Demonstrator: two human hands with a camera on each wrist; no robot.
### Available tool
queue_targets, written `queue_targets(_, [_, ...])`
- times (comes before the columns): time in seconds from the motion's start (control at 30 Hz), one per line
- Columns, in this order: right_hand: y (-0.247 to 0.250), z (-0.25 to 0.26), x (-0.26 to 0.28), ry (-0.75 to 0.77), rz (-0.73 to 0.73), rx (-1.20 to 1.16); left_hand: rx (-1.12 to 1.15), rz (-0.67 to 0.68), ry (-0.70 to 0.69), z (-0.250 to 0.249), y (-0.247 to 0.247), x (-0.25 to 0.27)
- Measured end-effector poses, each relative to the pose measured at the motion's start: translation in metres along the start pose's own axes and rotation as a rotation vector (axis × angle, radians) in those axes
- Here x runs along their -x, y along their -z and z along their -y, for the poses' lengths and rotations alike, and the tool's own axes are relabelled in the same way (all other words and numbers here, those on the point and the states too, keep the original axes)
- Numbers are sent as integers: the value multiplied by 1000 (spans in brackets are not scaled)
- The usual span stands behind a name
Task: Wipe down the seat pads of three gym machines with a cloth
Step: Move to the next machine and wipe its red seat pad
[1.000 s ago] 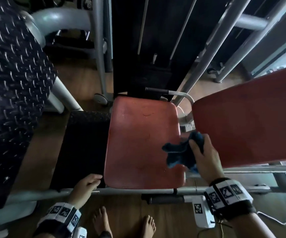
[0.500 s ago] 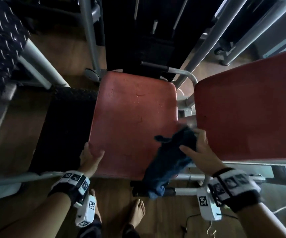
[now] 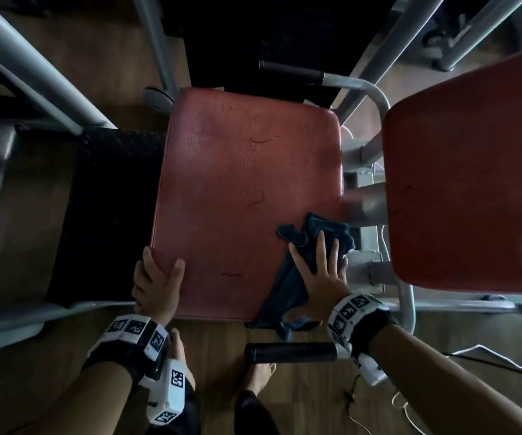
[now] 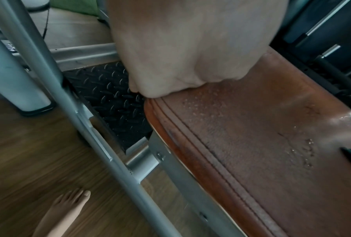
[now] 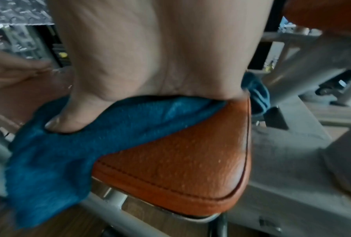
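Observation:
A worn red seat pad (image 3: pixel 240 189) fills the middle of the head view, speckled with droplets. A dark blue cloth (image 3: pixel 287 277) lies over its near right corner and hangs off the front edge. My right hand (image 3: pixel 319 265) presses flat on the cloth with straight, spread fingers; in the right wrist view the thumb sinks into the blue cloth (image 5: pixel 85 137) on the seat pad (image 5: pixel 180 160). My left hand (image 3: pixel 159 277) rests on the pad's near left corner, thumb on top and fingers along the side. The left wrist view has the palm (image 4: pixel 180 48) on the pad (image 4: pixel 261 136).
A red back pad (image 3: pixel 473 183) stands to the right. A black tread plate (image 3: pixel 106 208) lies left of the seat. Grey frame tubes (image 3: pixel 33 76) run around it, and a black handle grip (image 3: pixel 291 353) sticks out below the front edge. My bare feet (image 3: pixel 259 378) stand on wooden floor.
My right hand has come down and flattened the cloth onto the seat's near right corner. My left hand moved from the frame bar to the seat's near left corner. The view tilted down.

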State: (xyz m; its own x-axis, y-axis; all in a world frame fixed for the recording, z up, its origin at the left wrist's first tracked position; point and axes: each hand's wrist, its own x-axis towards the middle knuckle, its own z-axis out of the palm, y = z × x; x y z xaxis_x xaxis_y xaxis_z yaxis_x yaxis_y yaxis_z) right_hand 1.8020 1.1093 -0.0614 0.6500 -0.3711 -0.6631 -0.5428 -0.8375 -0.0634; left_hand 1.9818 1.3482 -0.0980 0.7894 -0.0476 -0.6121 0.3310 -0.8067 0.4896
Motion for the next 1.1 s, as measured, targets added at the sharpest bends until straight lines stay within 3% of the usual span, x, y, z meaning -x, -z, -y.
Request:
queue_targets(0.17, [-1,-11,-20,65,-114,22,-36,-50,-3,3,-6,-5])
queue_targets(0.27, [14,-14,-46,19,-210,-39,-32,-30,12,5,-6,-6])
queue_targets(0.43, [59,-8,-85,-51,-246,-53,-54,-41,11,2,-7,-5])
queue_targets(0.6, [108,-35,-73,66,-294,-283,-58,-35,17,0,-5,-3])
queue_targets(0.67, [117,-51,-53,187,-339,-309,-46,-37,22,-2,-5,-2])
queue_targets(0.73, [115,-62,-30,308,-191,-386,-43,-32,22,-2,-5,-1])
queue_targets(0.8, [102,-68,-11,248,143,-403,-52,-24,14,0,-5,-1])
queue_targets(0.83, [91,-71,-8,209,224,-364,-53,-25,9,0,-5,0])
queue_targets(0.97, [40,-60,-28,201,129,-52,-59,-33,-8,0,-5,1])
queue_targets(1.1, [23,-30,-54,209,-53,10,-58,-29,-23,1,-4,0])
